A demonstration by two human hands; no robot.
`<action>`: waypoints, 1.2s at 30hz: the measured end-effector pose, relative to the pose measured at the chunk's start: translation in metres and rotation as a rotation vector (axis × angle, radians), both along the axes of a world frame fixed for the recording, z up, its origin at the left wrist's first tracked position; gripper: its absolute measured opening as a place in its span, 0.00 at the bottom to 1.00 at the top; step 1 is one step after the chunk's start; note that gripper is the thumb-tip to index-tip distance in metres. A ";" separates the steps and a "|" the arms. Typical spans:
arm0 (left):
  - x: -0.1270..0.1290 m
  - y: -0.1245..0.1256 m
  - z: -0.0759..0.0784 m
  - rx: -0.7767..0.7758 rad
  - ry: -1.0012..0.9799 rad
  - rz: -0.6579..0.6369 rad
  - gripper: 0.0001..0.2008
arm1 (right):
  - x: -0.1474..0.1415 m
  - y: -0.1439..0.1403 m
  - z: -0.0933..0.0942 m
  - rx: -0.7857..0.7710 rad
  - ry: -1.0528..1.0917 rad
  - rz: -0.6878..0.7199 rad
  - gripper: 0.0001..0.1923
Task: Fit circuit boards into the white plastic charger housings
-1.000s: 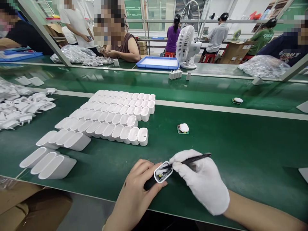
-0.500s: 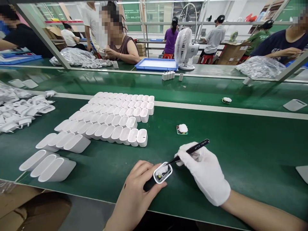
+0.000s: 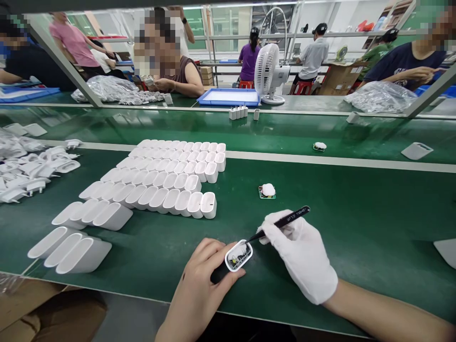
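My left hand, bare, is closed around a small oval plug housing with a white rim and a dark side. Inside its open end sits a circuit board with small parts and a white blob. My right hand, in a white glove, grips black tweezers like a pen. Their tips reach down to the housing's opening at its upper edge; whether they pinch anything is too small to tell. A loose circuit board topped with a white lump lies on the green bench beyond the right hand.
Rows of white empty housings stand left of centre. White plug covers are heaped at far left. On the green belt ride another board, a white shell and several small chargers. Co-workers sit beyond a fan.
The items on the far belt have shifted left. Both hands hold nearly the same pose, tweezer tips still at the housing. A person in pink has appeared at the back left.
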State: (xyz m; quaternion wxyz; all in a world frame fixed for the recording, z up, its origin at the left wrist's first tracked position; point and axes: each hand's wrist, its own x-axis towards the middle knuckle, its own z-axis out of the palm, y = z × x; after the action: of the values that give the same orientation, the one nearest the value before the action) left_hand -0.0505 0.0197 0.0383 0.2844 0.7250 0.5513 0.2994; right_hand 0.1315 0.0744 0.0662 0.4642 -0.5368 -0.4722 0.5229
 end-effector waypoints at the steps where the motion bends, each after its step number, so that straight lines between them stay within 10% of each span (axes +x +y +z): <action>1: 0.000 0.000 0.000 -0.001 0.001 -0.002 0.13 | 0.000 0.000 0.000 0.007 0.011 -0.006 0.10; 15: 0.000 0.000 0.000 0.002 0.003 0.006 0.13 | -0.005 0.004 0.002 -0.053 0.080 -0.007 0.14; 25: 0.001 0.000 0.003 -0.039 0.030 0.008 0.11 | 0.013 0.008 0.004 0.218 -0.126 0.060 0.08; 31: -0.004 -0.009 0.004 -0.056 0.032 0.081 0.24 | 0.043 0.042 0.001 0.364 -1.088 0.215 0.14; 36: -0.049 -0.016 0.018 0.477 0.223 0.500 0.13 | 0.046 0.042 0.001 0.344 -1.478 0.369 0.13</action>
State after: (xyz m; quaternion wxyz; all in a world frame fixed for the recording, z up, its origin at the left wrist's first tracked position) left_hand -0.1000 0.0039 0.0561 -0.0366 0.6419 0.6540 0.3987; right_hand 0.1770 0.1166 0.0672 0.0113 -0.5790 -0.8150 0.0178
